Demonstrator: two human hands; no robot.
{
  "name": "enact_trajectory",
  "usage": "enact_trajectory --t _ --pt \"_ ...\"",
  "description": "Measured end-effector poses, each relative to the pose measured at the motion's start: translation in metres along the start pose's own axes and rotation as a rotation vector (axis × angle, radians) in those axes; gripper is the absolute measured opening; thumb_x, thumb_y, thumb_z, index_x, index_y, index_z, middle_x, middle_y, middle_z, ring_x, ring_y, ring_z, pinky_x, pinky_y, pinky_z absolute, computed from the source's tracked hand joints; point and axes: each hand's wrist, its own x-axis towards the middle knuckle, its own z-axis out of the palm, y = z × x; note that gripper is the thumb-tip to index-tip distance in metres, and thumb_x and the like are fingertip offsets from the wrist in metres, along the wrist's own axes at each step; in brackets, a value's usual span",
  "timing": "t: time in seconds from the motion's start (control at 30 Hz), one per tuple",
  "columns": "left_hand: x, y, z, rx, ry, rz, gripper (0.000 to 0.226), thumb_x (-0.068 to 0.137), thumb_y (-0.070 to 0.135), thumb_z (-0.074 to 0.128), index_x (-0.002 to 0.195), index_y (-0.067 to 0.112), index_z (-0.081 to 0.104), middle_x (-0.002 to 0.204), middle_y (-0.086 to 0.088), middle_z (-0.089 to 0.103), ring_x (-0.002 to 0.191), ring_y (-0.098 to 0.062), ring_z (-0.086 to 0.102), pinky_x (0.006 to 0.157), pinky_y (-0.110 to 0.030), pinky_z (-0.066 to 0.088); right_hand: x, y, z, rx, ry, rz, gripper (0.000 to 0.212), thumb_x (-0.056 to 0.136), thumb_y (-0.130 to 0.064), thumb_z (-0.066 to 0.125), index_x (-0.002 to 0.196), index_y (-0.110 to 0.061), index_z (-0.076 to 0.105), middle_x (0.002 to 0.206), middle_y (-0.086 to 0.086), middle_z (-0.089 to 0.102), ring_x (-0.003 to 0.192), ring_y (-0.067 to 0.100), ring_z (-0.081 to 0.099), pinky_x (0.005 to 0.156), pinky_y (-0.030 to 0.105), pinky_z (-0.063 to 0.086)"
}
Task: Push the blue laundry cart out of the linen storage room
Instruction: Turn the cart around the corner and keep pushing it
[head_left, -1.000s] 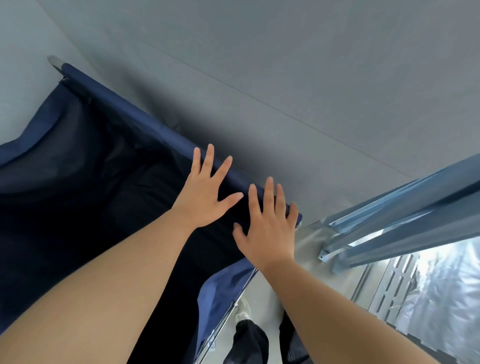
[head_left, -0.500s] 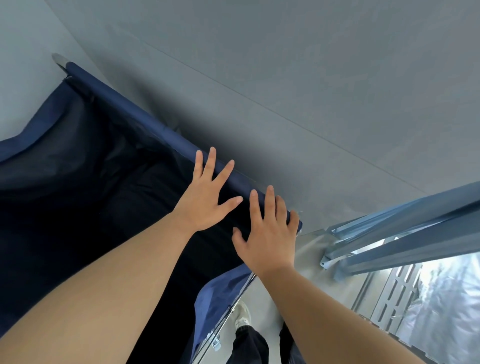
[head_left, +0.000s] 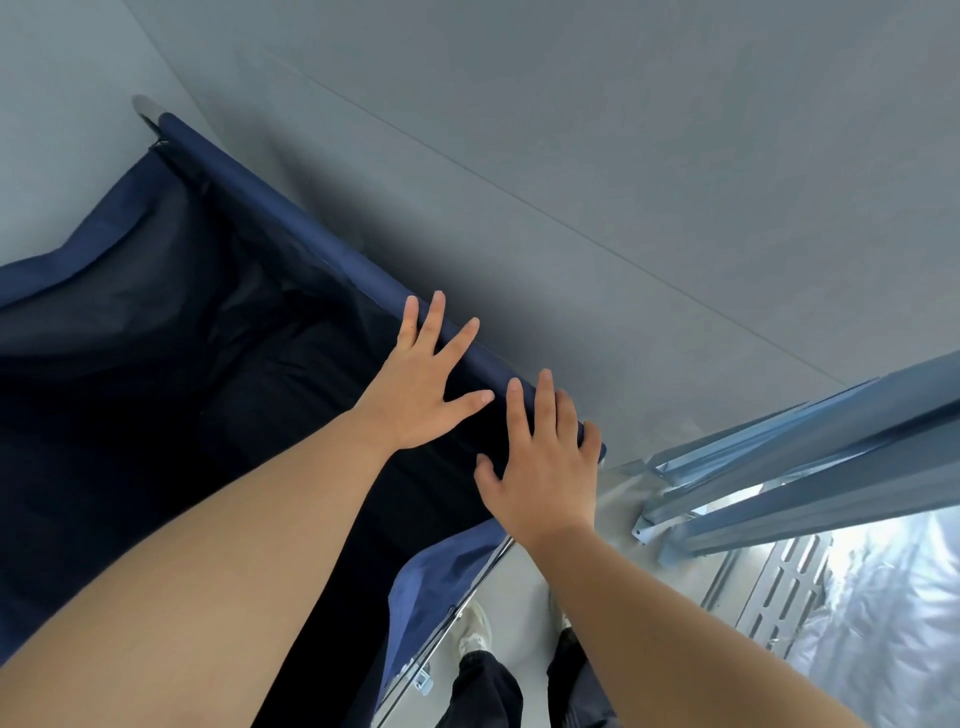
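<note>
The blue laundry cart (head_left: 270, 208) fills the left and middle of the view, a dark blue fabric bag hung on a metal frame, its inside dark. Its far rail runs diagonally close along a grey wall. My left hand (head_left: 421, 379) lies flat with fingers spread, fingertips resting on that rail. Just to the right, my right hand (head_left: 545, 457) also lies flat, fingers draped over the rail's right end near the cart's corner. Neither hand is wrapped around the rail.
A grey wall (head_left: 623, 182) stands right behind the cart's far rail. A blue-grey metal shelf frame (head_left: 805, 457) with a perforated upright is at the right. My feet (head_left: 475, 631) show on the pale floor below the cart's near corner.
The cart rail and both hands have shifted slightly down and right in the view, while the hands keep the same flat contact on the rail.
</note>
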Motion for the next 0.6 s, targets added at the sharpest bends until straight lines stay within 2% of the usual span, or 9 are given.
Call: enact_trajectory --t 0.1,0.17,0.33,0.5,0.6 --pt "-0.01 0.005 -0.002 0.092 0.015 -0.025 0.097 0.084 0.083 0.032 0.161 0.034 -0.002 0.168 -0.007 -0.026 0.152 -0.031 -0.029 0.124 -0.059 0.007 -0.001 0.006 -0.006 -0.026 -0.068 -0.068 0.089 0.087 -0.054 0.056 0.159 -0.017 0.02 0.168 0.017 0.018 0.15 0.037 0.03 0.11 0.056 0.035" --pt "-0.028 0.013 0.0 0.073 0.06 -0.071 0.097 0.084 0.084 0.03 0.16 0.034 -0.005 0.167 -0.007 -0.029 0.154 -0.03 -0.027 0.124 -0.058 0.002 0.0 0.014 -0.012 -0.044 -0.098 -0.135 0.09 0.089 -0.056 0.051 0.16 -0.016 0.014 0.17 0.015 0.012 0.154 0.036 0.022 0.114 0.056 0.031" --pt "-0.103 0.036 0.017 -0.067 0.171 -0.221 0.096 0.084 0.085 0.026 0.158 0.037 -0.011 0.165 0.0 -0.033 0.152 -0.021 -0.033 0.122 -0.051 -0.008 0.02 0.038 -0.024 -0.13 -0.134 -0.419 0.084 0.093 -0.059 0.044 0.16 -0.017 0.018 0.171 0.012 0.007 0.158 0.033 0.012 0.121 0.054 0.022" --pt "-0.197 0.047 0.04 -0.011 0.272 -0.551 0.093 0.085 0.082 0.023 0.154 0.034 -0.017 0.163 -0.002 -0.034 0.15 -0.022 -0.035 0.123 -0.054 -0.005 0.052 0.041 -0.036 -0.156 -0.148 -0.652 0.084 0.092 -0.057 0.051 0.158 -0.012 0.026 0.17 0.014 0.012 0.157 0.032 0.016 0.122 0.049 0.021" --pt "-0.255 0.056 0.06 0.062 0.298 -0.783 0.098 0.084 0.085 0.015 0.16 0.026 -0.003 0.167 -0.008 -0.022 0.154 -0.028 -0.023 0.123 -0.059 0.003 0.059 0.045 -0.037 -0.205 -0.169 -0.776 0.083 0.095 -0.059 0.046 0.159 -0.011 0.022 0.171 0.013 0.008 0.158 0.031 0.011 0.124 0.047 0.016"
